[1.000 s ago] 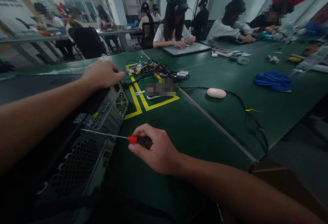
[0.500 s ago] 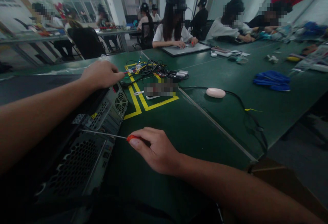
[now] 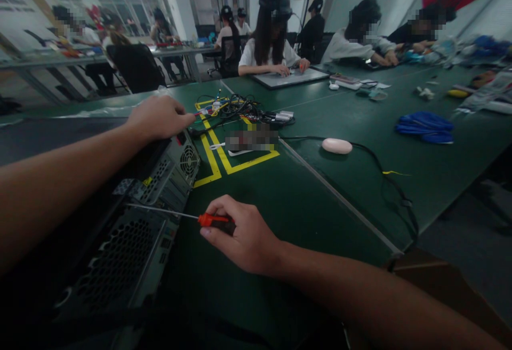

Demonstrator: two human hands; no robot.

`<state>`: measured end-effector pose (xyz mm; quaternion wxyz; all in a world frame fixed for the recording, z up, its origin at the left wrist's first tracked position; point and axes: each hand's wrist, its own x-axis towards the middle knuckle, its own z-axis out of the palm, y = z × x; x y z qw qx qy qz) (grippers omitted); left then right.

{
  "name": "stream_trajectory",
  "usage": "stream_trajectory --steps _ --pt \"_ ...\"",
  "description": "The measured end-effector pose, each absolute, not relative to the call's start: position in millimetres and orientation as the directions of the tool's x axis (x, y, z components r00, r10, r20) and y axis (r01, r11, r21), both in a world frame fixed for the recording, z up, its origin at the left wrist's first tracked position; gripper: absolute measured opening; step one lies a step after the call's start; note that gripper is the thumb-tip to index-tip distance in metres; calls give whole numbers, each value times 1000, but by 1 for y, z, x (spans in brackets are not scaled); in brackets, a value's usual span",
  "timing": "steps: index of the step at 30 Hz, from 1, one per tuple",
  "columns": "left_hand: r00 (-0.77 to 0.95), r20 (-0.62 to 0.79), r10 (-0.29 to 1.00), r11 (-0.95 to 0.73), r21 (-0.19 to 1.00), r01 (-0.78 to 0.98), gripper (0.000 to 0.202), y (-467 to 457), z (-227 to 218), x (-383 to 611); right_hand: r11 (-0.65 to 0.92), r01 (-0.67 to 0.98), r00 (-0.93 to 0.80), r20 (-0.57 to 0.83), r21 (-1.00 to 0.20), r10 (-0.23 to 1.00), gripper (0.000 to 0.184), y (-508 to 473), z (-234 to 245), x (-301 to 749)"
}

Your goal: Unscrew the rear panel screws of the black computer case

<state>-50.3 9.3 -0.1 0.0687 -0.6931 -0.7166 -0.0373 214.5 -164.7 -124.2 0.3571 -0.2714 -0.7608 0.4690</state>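
Observation:
My right hand [image 3: 244, 232] is closed around the orange and black handle of a screwdriver [image 3: 210, 221]. Its long thin shaft points left, and the tip meets the rear panel of a dark desktop computer case [image 3: 176, 166] near the panel's upper edge. The screw or slot at the tip is too small to make out. My left hand [image 3: 160, 117] lies on the far corner of the case with the thumb stretched to the right. The other fingers curl out of sight over the case.
Tangled cables [image 3: 240, 107] lie beyond the case, by yellow tape marks [image 3: 252, 163] on the green table [image 3: 304, 211]. To the right are a pale pink oval object [image 3: 337, 146], a black cord [image 3: 376, 160] and a blue bundle [image 3: 424, 126]. A cardboard box [image 3: 444, 286] stands lower right. Several people sit opposite.
My right fingers have shifted and loosened round the screwdriver, so more of its handle shows. The tip stays at the same spot on the rear panel. My left hand keeps its place.

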Motion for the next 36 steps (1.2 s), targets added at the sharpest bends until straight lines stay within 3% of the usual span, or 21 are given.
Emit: stream_trajectory --steps 8,20,36 --pt "-15 157 988 16 -8 1000 85 12 -2 -53 379 37 -601 282 -925 748 19 -166 -121 214" --pt "-18 159 987 26 -48 999 83 10 -1 -50 371 41 -593 277 -928 757 19 -165 -124 214" --pt "-25 161 987 33 -42 999 85 13 -4 -52 461 68 -543 354 -885 761 19 -166 -129 214"
